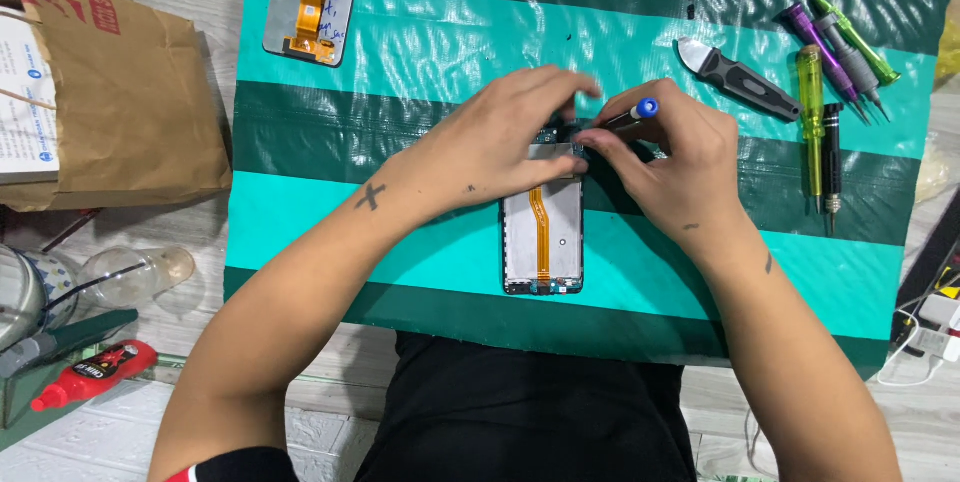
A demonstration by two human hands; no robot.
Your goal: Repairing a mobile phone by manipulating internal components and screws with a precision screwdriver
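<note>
An opened phone (pixel 543 237) is steadied at its upper end by the left hand (pixel 500 142), fingers pressed down on it. A blue-capped screwdriver (pixel 628 116) is pinched in the right hand (pixel 668 157) above the phone, on the striped green mat (pixel 400 52); spare screwdrivers (pixel 830 82) lie well right of the phone.

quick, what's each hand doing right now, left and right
Left hand: fingers curled, pressing down on the top of the opened phone.
Right hand: closed on a blue-capped screwdriver.

Left hand (pixel 500 137) steadying opened phone (pixel 543 242); right hand (pixel 670 157) holding blue-tipped tool (pixel 628 116)
</note>
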